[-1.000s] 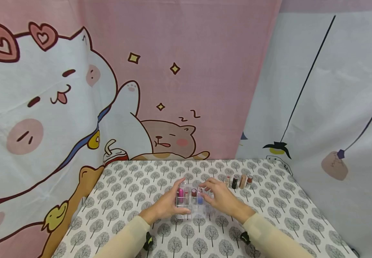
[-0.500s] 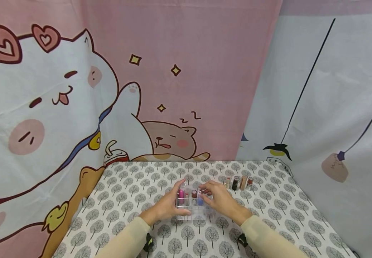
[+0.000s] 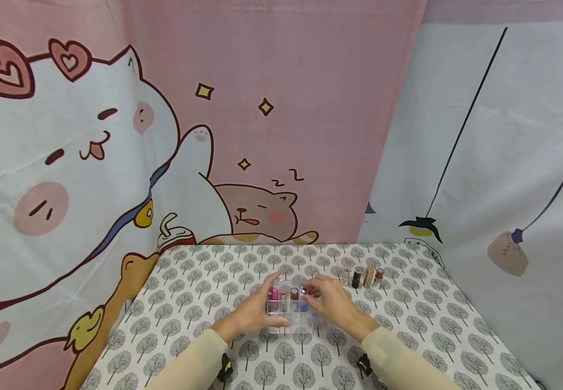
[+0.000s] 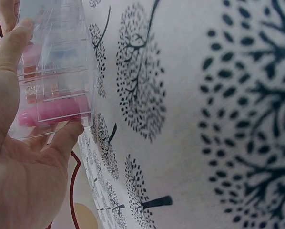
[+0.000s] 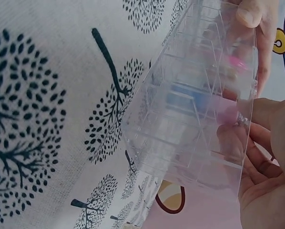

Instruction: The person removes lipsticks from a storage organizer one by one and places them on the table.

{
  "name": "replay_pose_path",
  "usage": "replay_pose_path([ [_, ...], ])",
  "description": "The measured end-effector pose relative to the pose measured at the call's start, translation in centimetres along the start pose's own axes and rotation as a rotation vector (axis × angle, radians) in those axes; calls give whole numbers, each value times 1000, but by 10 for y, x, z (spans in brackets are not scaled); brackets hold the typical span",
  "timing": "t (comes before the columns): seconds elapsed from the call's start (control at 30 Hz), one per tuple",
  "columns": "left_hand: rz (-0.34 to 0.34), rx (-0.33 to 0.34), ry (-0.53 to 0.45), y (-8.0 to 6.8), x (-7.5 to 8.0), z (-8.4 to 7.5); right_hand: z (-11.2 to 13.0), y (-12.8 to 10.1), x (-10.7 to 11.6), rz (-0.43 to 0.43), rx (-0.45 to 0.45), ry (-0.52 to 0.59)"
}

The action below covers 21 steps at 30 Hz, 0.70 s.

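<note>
A clear plastic organizer [image 3: 287, 320] with several compartments stands mid-table on the tree-print cloth. Upright in it are a pink lipstick [image 3: 274, 297], a dark red one [image 3: 293, 294] and a blue one [image 3: 303, 305]. My left hand [image 3: 256, 311] grips the organizer's left side; the left wrist view shows the thumb [image 4: 61, 139] and a finger [image 4: 10, 46] on the organizer's wall [image 4: 61, 71]. My right hand [image 3: 331, 301] is at the organizer's right back corner and pinches a small reddish lipstick [image 3: 309, 291] over it. The right wrist view shows the organizer [image 5: 190, 114] close to those fingers [image 5: 264, 143].
Several lipsticks [image 3: 362, 276] stand in a row on the table to the right of my right hand. Cartoon-print curtains hang behind the table and along its right side. The table's edges [image 3: 130, 303] fall away left and right.
My right hand has slid a little left, closer over the organizer's right back corner. The left hand keeps its grip on the organizer.
</note>
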State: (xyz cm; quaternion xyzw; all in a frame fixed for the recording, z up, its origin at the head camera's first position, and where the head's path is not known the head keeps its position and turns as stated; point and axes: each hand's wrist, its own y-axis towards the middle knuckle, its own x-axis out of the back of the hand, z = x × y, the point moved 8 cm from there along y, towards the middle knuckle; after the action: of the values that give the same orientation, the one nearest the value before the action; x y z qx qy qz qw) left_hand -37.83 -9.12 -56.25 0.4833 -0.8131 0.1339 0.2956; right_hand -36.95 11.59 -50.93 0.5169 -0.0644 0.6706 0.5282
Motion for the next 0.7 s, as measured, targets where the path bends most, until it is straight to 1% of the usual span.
replay_pose_path([
  [0.23, 3, -5, -5, 0, 0, -2, 0, 3, -1, -11, -18, -17],
  [0.53, 0, 10, 9, -1, -1, 1, 1, 2, -2, -42, -49, -16],
  [0.7, 1, -5, -3, 0, -1, 0, -1, 3, -2, -46, -82, -11],
])
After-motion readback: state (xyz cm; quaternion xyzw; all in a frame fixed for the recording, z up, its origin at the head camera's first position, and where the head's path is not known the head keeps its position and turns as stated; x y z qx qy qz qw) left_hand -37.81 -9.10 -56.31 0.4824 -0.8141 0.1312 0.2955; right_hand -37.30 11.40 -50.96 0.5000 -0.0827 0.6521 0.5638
